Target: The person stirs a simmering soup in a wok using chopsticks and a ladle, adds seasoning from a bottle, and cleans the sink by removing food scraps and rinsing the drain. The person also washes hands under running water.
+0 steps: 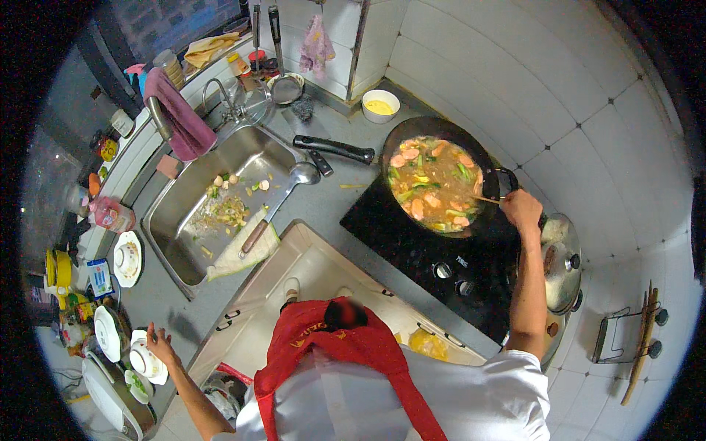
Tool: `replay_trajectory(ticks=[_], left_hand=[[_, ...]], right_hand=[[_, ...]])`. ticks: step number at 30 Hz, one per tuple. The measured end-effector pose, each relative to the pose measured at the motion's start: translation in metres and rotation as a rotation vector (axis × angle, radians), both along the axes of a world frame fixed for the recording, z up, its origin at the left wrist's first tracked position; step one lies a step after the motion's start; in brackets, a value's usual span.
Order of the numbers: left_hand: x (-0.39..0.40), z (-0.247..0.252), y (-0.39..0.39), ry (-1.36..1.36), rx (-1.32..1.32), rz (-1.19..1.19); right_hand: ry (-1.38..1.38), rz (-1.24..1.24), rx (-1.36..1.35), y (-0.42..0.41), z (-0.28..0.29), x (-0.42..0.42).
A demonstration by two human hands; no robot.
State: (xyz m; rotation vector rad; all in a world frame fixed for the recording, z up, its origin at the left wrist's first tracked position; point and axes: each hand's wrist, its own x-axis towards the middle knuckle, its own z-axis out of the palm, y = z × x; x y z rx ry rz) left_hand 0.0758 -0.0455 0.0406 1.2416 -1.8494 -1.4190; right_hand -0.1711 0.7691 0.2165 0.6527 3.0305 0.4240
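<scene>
My right hand [522, 209] grips light wooden chopsticks [485, 198] whose tips dip into a black wok [394, 138] on the gas hob. Brothy noodles with sliced sausage and green vegetables [433, 179] fill the wok. Off to the left, my left hand [160, 344] has its fingers apart at the edge of a white bowl [144, 361] on the counter. Whether it touches that bowl is unclear. Another white dish [108, 333] lies just beyond, and a small dish with chopped greens [138, 386] is nearer me.
A steel sink [182, 212] holds food scraps. Across its corner lie a melon rind [251, 248] and a ladle [284, 204]. Beside the hob are a black-handled knife [333, 149] and a bowl of yellow food [380, 106]. A lidded pot [560, 270] stands right of my forearm.
</scene>
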Motion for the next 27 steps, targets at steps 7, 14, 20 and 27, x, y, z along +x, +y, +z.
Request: replay_trajectory(ticks=[7, 14, 20, 27], left_hand=[[-0.003, -0.005, -0.001, 0.016, 0.004, -0.012], [-0.002, 0.002, 0.002, 0.022, -0.013, -0.029], [-0.011, 0.001, 0.009, 0.033, -0.001, -0.01], [-0.036, 0.008, 0.015, 0.036, 0.012, -0.05]], right_hand=[[0.255, -0.185, -0.783, -0.032, -0.1, -0.048], [0.484, -0.295, -1.613, -0.064, -0.078, -0.046], [0.57, -0.253, -1.763, -0.053, -0.043, -0.032], [0.683, -0.124, -1.655, -0.024, 0.014, 0.013]])
